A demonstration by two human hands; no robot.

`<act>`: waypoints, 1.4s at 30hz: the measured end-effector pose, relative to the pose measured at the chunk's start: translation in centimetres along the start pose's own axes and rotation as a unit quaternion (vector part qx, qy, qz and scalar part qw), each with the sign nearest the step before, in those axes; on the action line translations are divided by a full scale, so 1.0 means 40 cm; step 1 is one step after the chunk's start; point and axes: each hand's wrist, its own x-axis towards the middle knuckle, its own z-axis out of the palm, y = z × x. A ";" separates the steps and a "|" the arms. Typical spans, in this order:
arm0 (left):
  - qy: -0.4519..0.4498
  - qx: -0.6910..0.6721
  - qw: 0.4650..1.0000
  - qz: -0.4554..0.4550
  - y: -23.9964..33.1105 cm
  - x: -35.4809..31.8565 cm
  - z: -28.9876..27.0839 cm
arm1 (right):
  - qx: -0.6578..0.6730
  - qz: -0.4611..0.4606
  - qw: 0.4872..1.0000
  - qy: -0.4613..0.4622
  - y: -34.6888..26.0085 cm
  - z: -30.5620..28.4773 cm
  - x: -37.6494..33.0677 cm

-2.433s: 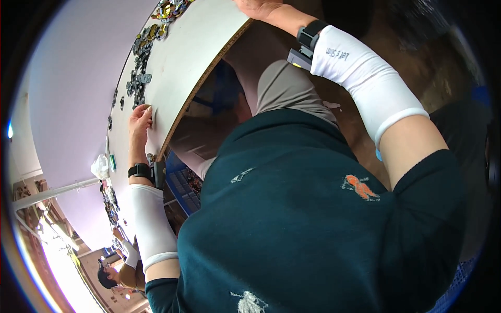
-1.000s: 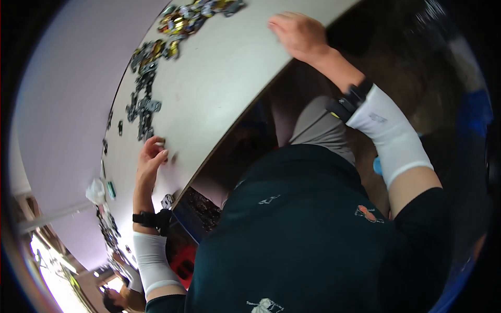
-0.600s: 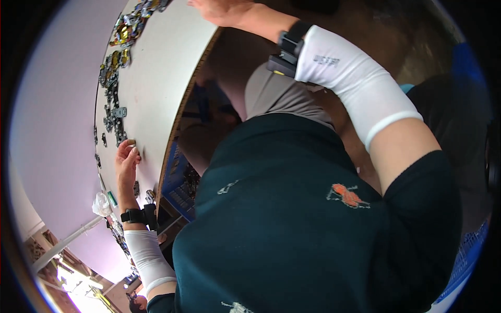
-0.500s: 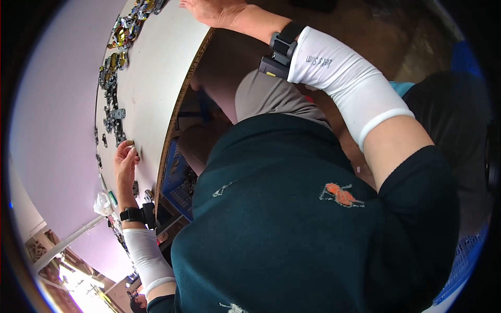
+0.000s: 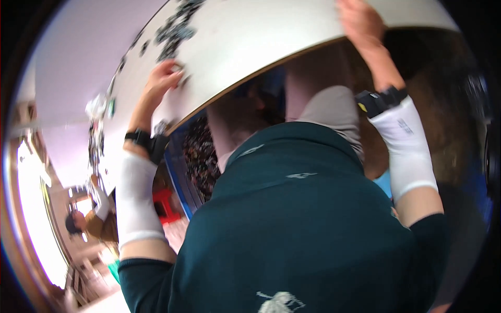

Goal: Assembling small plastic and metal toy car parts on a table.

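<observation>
My left hand (image 5: 163,82) is over the white table (image 5: 229,57), thumb and fingers pinched together. Something small and dark shows at the fingertips, too blurred to name. Just beyond that hand lies a row of small dark grey metal-looking parts (image 5: 175,34). My right hand (image 5: 362,23) is at the top edge of the picture, above the table's near edge; motion smears its fingers, so I cannot tell whether they hold anything. Both forearms wear white sleeves and black wrist straps with small dark boxes.
A crumpled white plastic bag (image 5: 95,108) and a small green item (image 5: 111,107) lie at the table's far left. Under the table stands a blue crate (image 5: 180,175) full of small parts. A red stool (image 5: 166,206) is nearby. Another person (image 5: 91,221) sits farther left.
The view has swung round, so the table now spans the top. The right hand appears farther right and is smeared by motion. The left hand keeps its pinch.
</observation>
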 end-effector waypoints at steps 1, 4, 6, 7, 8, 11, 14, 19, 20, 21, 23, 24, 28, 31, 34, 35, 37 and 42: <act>0.010 0.012 1.000 0.007 0.028 0.005 0.012 | 0.001 0.022 1.000 -0.012 0.054 0.034 0.007; -0.028 0.036 0.999 0.004 0.050 0.014 0.011 | -0.019 0.024 1.000 -0.006 0.079 0.041 0.018; -0.044 0.012 0.999 0.000 0.054 -0.001 0.014 | -0.024 0.041 0.999 -0.009 0.058 0.019 0.024; -0.048 0.002 0.999 -0.001 0.066 0.002 0.012 | -0.041 0.054 0.997 -0.043 0.051 0.007 0.031; -0.055 -0.035 0.998 -0.011 0.047 -0.002 0.006 | -0.045 0.040 0.997 -0.038 0.050 0.014 0.028; -0.068 -0.070 0.995 -0.013 0.033 -0.005 -0.009 | -0.034 0.030 0.998 -0.038 0.052 0.027 0.025; -0.015 -0.022 0.999 -0.043 0.058 0.011 -0.018 | -0.012 0.007 0.999 -0.030 0.029 0.009 0.017; 0.198 0.071 0.977 0.034 -0.075 0.127 -0.149 | -0.045 -0.015 0.998 -0.034 0.007 -0.004 0.015; 0.223 0.122 0.967 -0.001 -0.097 0.148 -0.181 | -0.046 -0.022 0.998 -0.029 0.002 -0.008 0.019; 0.248 0.173 0.952 -0.041 -0.108 0.154 -0.206 | -0.038 -0.026 0.999 -0.025 -0.005 -0.007 0.019; 0.114 0.120 0.968 -0.191 -0.025 0.171 -0.195 | -0.036 -0.025 0.999 -0.023 -0.002 -0.007 0.012; 0.075 0.078 0.968 -0.227 -0.018 0.165 -0.181 | -0.036 -0.030 0.999 -0.026 -0.005 -0.004 0.014; -0.036 -0.067 0.988 -0.135 -0.021 0.155 -0.119 | -0.026 -0.029 0.998 -0.051 -0.022 0.008 0.020; 0.076 0.035 0.995 -0.062 0.012 0.072 -0.191 | -0.006 0.004 0.998 -0.059 0.004 0.019 0.014; 0.074 0.116 0.979 -0.153 -0.024 -0.074 -0.313 | -0.007 0.061 0.995 -0.079 0.067 0.002 -0.003; 0.018 0.083 0.961 -0.265 -0.056 -0.132 -0.350 | -0.007 0.078 0.993 -0.086 0.042 -0.005 0.008; -0.030 -0.005 0.934 -0.355 -0.102 -0.217 -0.341 | -0.023 0.025 0.997 -0.073 0.045 -0.007 0.017; 0.065 0.048 0.983 -0.166 -0.126 -0.161 -0.188 | -0.046 0.025 0.995 -0.085 0.040 0.000 0.017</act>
